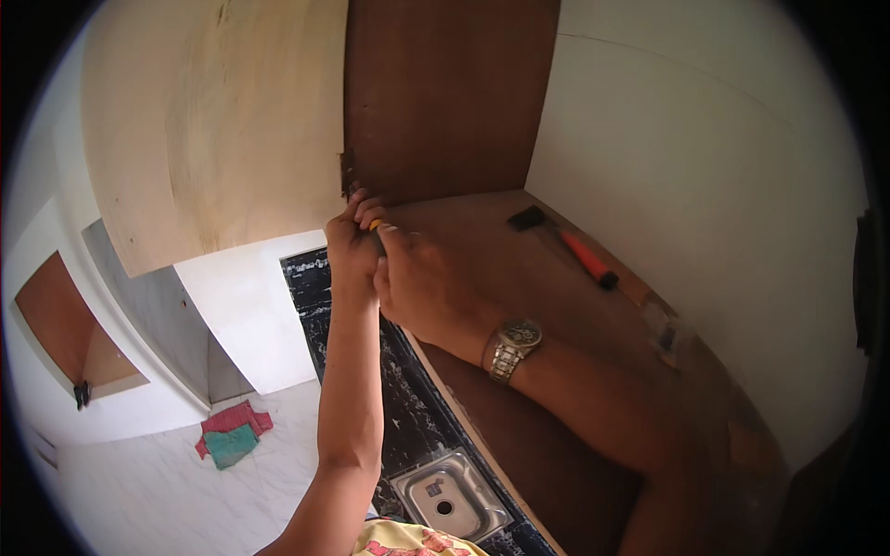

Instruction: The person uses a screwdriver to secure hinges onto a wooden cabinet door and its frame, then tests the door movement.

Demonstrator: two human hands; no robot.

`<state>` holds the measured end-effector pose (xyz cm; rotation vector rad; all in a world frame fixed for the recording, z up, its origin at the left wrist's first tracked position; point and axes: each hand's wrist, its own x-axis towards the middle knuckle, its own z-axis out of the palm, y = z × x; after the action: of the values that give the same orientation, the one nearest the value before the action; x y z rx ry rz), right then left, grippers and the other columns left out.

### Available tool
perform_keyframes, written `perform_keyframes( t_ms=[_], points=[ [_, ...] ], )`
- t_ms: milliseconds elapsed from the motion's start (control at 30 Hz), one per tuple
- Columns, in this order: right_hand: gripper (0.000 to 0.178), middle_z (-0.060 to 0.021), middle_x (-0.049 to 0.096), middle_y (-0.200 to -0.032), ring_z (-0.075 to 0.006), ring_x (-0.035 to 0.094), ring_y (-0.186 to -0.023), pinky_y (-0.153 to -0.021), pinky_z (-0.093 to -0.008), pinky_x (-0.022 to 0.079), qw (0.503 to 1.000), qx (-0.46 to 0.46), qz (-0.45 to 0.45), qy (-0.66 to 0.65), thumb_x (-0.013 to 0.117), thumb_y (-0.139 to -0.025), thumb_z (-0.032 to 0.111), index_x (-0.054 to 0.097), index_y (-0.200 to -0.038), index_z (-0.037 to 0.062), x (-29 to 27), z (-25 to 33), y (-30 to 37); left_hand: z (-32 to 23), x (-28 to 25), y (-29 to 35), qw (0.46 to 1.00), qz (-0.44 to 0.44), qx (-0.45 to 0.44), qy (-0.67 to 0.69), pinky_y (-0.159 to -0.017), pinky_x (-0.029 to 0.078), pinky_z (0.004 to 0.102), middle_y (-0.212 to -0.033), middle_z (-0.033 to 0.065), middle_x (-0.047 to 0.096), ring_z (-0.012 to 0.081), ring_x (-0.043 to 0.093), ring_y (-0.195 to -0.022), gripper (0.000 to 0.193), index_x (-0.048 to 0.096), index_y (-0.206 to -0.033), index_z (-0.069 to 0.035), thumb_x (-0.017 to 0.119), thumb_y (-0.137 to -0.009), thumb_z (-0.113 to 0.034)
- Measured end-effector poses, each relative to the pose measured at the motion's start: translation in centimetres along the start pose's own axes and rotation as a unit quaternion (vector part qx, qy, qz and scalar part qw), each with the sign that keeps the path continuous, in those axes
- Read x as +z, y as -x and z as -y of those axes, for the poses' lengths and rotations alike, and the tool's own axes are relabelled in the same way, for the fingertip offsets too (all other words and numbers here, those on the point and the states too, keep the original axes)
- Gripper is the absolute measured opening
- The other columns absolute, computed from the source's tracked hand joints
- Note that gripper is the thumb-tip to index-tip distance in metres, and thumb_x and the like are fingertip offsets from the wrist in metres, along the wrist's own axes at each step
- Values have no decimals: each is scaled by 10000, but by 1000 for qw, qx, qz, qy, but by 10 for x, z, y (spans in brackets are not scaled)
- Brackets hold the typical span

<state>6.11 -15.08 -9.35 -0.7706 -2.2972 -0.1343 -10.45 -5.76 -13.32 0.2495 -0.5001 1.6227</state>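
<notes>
Both my hands meet at the lower corner of a pale plywood panel (213,120), where it joins a dark brown cabinet board (445,93). My left hand (350,243) is raised, fingers curled at the panel's edge. My right hand (417,283), with a metal wristwatch (512,347), is closed around a small tool with a yellow tip (375,224); most of the tool is hidden between the hands. The hands touch each other. A hammer (565,243) with a black head and orange handle lies on the brown shelf (482,241) to the right.
A white wall (705,185) closes the right side. Below lie a dark speckled countertop (417,417) with a steel sink (450,496), a white tiled floor (139,482) and red and green cloths (230,435). A clear small object (666,329) sits on the shelf.
</notes>
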Motion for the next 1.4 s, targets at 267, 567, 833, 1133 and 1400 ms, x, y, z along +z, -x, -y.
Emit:
perform_keyframes(
  t_ms=[267, 567, 833, 1133, 1400],
  points=[
    [442, -246, 626, -920, -345, 694, -715, -586, -381, 597, 990, -97, 6, 99, 673, -859, 147, 516, -1195, -94, 12, 10, -5, -16, -6, 12, 912, 47, 120, -388, -578, 354, 183, -871, 11, 426, 84, 369, -684, 181, 515, -1172, 69, 393, -1057, 1],
    [431, -263, 626, -938, -368, 685, -748, -632, -407, 584, 999, -46, -15, -16, 653, -856, 130, 516, -1198, -95, 19, 14, -6, -34, -10, 7, 986, 77, 45, -138, -586, 311, 202, -850, -10, 360, 97, 336, -685, 155, 498, -1131, 54, 363, -1068, 9],
    [423, -278, 626, -955, -388, 676, -776, -673, -430, 573, 998, -25, -30, -45, 635, -854, 115, 516, -1201, -97, 19, 10, -10, -9, 10, 42, 526, 79, 185, -826, -749, 463, 182, -996, 63, 546, 123, 544, -884, 185, 519, -1208, 66, 424, -1059, 14],
    [415, -295, 626, -973, -411, 667, -809, -719, -455, 561, 996, -10, -44, -79, 615, -852, 98, 516, -1204, -99, 15, 10, -5, -74, -38, 61, 889, -163, 249, -347, -1149, 385, 458, -1475, 166, 433, 267, 482, -1327, 593, 323, -1534, -1, 590, -1024, -143],
    [409, -310, 626, -989, -431, 659, -838, -760, -478, 550, 993, 6, -55, -101, 597, -850, 82, 516, -1207, -100, 20, -5, -3, -46, -78, 15, 772, -25, 249, -585, -1016, 482, 390, -1232, 141, 628, 256, 593, -1152, 481, 523, -1343, 3, 494, -1073, -394]
  ],
)
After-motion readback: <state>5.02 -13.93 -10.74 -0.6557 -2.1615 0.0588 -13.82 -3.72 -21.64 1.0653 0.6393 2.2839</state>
